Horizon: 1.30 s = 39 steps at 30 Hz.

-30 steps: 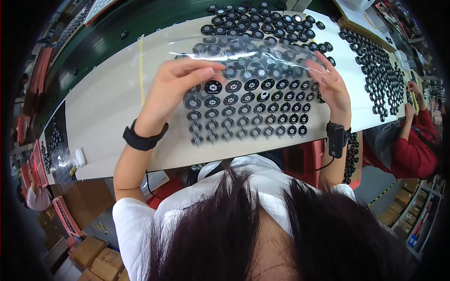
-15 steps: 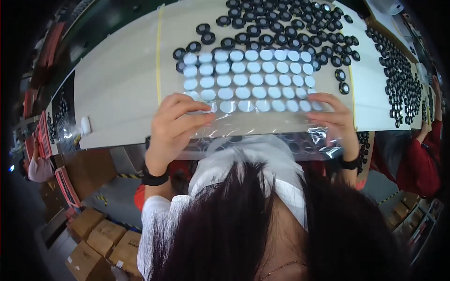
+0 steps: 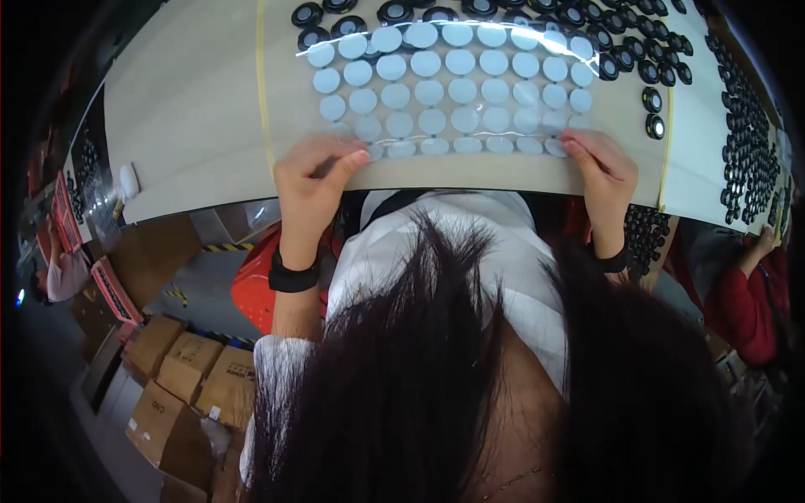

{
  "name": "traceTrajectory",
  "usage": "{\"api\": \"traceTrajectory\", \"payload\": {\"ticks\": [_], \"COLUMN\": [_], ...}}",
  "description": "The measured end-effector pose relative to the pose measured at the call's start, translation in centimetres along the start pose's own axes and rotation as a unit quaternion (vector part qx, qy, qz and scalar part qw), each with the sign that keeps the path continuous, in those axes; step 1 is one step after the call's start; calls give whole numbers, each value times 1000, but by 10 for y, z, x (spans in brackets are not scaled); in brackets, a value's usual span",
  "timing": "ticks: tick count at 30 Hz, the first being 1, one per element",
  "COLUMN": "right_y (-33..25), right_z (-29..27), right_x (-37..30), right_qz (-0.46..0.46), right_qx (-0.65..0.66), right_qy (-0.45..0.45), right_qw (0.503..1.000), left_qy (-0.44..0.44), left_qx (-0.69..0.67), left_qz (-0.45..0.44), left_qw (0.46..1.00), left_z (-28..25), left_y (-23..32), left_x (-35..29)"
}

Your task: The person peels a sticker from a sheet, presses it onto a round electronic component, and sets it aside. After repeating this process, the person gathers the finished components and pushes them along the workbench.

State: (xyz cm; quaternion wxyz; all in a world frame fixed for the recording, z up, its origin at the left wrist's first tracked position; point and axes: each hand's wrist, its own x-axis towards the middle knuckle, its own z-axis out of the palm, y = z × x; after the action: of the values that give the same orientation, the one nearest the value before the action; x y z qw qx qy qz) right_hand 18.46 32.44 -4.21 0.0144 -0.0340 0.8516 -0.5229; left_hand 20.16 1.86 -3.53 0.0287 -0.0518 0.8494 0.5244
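Between my hands is a clear plastic sheet (image 3: 463, 91) carrying several rows of round, pale blue discs. Its near edge is pinched at the left by my left hand (image 3: 312, 174), thumb and fingers closed on the corner. At the right corner my right hand (image 3: 605, 169) grips it the same way. The sheet is tilted and glossy, with bright glare along its far edge. Some black round parts (image 3: 348, 28) with grey centres lie beyond it, a few showing through the film.
More black parts (image 3: 650, 73) spread over the table (image 3: 184, 126) at the far right. Yellow tape lines (image 3: 263, 92) cross the table. A small white object (image 3: 128, 180) stands at the left. Cardboard boxes (image 3: 189, 365) sit on the floor. A person in red (image 3: 746, 293) works at the right.
The sheet now tilts more, its far edge raised and catching glare. Clear film that hung over my lap no longer shows there. My fingers have shifted to a closer pinch at the near corners.
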Motion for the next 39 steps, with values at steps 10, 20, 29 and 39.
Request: {"api": "traceTrajectory", "payload": {"ticks": [10, 20, 29, 39], "right_y": [1, -2, -12, -19], "right_z": [18, 14, 7, 18], "right_x": [5, 9, 6, 19], "right_qz": [44, 108, 64, 164], "right_qx": [8, 25, -94, -44], "right_qy": [70, 22, -55, 12], "right_qw": [997, 994, 992, 985], "left_qy": [10, 74, -15, 50], "left_qx": [-26, 19, -22, 21], "left_qz": [-39, -38, 20, -19], "left_qw": [999, 996, 999, 998], "left_z": [3, 13, 5, 13], "left_y": [2, 1, 0, 2], "left_x": [3, 1, 5, 11]}}
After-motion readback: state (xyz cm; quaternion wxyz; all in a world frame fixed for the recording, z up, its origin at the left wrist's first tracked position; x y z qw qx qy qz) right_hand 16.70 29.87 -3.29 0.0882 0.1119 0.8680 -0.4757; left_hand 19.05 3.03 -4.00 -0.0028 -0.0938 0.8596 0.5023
